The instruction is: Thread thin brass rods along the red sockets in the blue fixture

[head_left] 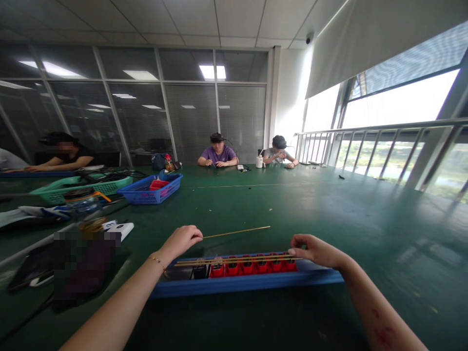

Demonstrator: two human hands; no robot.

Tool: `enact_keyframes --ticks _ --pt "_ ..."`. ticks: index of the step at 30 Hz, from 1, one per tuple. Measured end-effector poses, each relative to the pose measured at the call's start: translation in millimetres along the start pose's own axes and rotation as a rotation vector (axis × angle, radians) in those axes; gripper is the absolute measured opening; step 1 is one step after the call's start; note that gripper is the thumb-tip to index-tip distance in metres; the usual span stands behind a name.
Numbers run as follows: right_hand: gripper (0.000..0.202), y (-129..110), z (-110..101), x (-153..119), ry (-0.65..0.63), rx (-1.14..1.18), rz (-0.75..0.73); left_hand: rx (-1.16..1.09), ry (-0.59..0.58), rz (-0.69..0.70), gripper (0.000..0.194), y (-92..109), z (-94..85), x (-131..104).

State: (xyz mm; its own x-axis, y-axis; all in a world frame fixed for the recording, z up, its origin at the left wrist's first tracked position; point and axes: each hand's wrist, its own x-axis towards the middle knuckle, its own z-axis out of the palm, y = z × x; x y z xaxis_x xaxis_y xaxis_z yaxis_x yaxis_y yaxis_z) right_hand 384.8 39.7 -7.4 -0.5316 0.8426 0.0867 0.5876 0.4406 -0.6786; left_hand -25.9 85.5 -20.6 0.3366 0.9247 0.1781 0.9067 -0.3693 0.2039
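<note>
Golden rod [237, 232] clamped by one end in the fingers of my left hand [188, 237], out over the green counter [310, 207]! My right hand [309, 246] meets more rods [252, 260] above the blue tray [252, 283]; whether its fingers grip, I can't tell.

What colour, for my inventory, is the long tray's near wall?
The near wall is blue; head view.

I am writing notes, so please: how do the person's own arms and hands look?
The left hand and right hand wear no gloves. A thin bracelet circles the left wrist; the right forearm has blotchy marks. No sleeves show.
</note>
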Motion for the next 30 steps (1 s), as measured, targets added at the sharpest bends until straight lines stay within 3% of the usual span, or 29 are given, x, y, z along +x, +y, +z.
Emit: enact_keyframes --ticks 5,13,16,23,30 --pt "0.036 2 0 1 -0.033 -0.044 -0.011 0.007 -0.041 -0.012 0.019 -6 16.8 5" --pt "0.037 3 1 2 -0.005 0.027 -0.001 0.018 -0.045 0.001 0.018 -9 22.0 5" --pt "0.038 3 3 4 0.083 0.092 0.016 0.011 -0.05 0.008 0.018 -9 22.7 5" --pt "0.039 21 -4 7 0.47 0.242 0.101 -0.004 -0.058 0.003 0.016 -12 24.5 7" --pt "0.039 40 -12 6 0.565 0.119 0.134 -0.028 -0.051 -0.007 0.015 -13 26.1 8"
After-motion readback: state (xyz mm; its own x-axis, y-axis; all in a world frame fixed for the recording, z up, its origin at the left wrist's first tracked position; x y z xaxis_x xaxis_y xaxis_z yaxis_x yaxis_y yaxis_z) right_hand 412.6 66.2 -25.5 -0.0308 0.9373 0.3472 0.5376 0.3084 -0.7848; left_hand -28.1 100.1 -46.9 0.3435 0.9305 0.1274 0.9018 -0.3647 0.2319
